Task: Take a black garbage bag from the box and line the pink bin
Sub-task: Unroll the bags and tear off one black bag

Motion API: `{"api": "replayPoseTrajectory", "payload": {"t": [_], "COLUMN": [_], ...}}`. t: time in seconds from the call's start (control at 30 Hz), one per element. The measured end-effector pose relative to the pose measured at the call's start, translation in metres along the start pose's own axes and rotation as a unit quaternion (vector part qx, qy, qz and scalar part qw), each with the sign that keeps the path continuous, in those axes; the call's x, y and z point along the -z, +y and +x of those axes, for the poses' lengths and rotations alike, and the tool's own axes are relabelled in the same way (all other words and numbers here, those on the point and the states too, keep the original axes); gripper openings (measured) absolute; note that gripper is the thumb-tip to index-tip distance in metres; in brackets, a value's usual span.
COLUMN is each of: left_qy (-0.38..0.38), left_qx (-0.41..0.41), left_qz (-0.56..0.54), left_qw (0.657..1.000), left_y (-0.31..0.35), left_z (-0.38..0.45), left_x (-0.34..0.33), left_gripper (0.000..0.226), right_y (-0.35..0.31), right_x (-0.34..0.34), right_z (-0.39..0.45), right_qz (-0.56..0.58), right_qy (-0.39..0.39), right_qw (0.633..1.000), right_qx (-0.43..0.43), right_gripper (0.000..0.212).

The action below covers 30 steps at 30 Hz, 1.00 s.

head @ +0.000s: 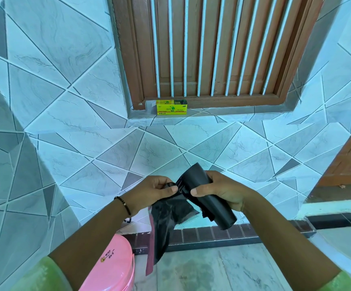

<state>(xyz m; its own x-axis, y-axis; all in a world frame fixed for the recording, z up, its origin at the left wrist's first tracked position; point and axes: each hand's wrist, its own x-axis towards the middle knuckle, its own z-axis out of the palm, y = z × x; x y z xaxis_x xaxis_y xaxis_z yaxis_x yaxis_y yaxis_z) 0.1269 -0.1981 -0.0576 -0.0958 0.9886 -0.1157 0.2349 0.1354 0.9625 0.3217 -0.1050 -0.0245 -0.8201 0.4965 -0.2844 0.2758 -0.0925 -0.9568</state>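
Right hand (216, 192) grips the roll (210, 198), its long axis slanting down-right, left hand (155, 192) pinching the bag (166, 219) hanging below, seemingly unseparated, bin (111, 267) lower-left.

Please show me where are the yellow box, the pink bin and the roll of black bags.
yellow box (171, 109): head view, on its printed front face.
pink bin (113, 267): head view, on its lid.
roll of black bags (214, 201): head view, on the rolled part below the right hand.

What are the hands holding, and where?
The right hand grips the roll of black garbage bags around its middle; the left hand pinches the loose bag at its top edge.
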Motion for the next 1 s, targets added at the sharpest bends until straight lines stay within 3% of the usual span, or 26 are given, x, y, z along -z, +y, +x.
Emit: {"api": "replayPoseTrajectory", "payload": {"t": [0.43, 0.6, 0.73, 0.87, 1.0], "left_qy": [0.031, 0.062, 0.051, 0.071, 0.056], "left_qx": [-0.066, -0.076, -0.090, -0.106, -0.099], "left_qz": [0.229, 0.206, 0.227, 0.195, 0.197], "left_qw": [0.971, 0.973, 0.968, 0.973, 0.974], "left_y": [0.008, 0.011, 0.012, 0.007, 0.005], "left_z": [-0.006, -0.012, -0.009, -0.008, -0.006], "left_x": [0.016, 0.033, 0.028, 0.023, 0.014], "left_gripper": [0.021, 0.022, 0.038, 0.020, 0.032], "right_y": [0.000, -0.010, -0.010, -0.004, 0.008], "right_x": [0.000, 0.017, 0.013, 0.007, -0.003], "right_z": [-0.002, -0.006, -0.003, -0.002, 0.002], "right_qz": [-0.113, -0.156, -0.111, -0.008, 0.129], "right_qy": [-0.019, -0.018, -0.032, -0.059, -0.094], "right_qw": [0.993, 0.987, 0.993, 0.998, 0.986], "right_qx": [0.002, -0.019, -0.011, 0.011, 0.044], "right_gripper": [0.037, 0.038, 0.043, 0.050, 0.079]}}
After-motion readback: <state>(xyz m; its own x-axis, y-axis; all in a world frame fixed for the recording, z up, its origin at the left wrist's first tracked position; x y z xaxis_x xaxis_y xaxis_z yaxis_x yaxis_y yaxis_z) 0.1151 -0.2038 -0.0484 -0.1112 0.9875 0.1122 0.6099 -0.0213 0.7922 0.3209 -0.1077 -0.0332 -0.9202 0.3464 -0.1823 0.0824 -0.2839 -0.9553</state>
